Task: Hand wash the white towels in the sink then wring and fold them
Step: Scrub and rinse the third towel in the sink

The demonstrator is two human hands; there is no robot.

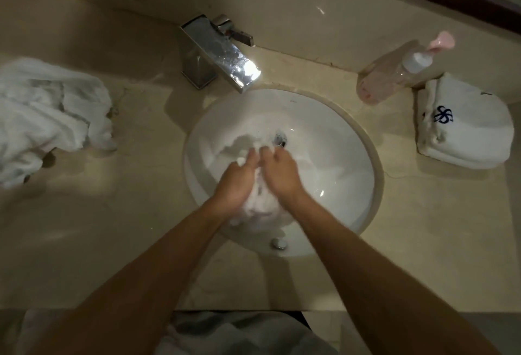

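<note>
Kneading bunched wet white towel (260, 199) in sink (349, 174), left hand (235, 178) and right hand (280, 171) clamped.

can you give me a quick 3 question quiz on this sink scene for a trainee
1. True or false: the folded towel with the blue logo lies on the counter to the right of the sink.
2. What are the left hand and right hand working on? A) the faucet B) a wet white towel in the basin C) the soap bottle
3. Fill in: the crumpled towel pile sits on the counter to the ____ of the sink.

Key: 1 true; 2 B; 3 left
</note>
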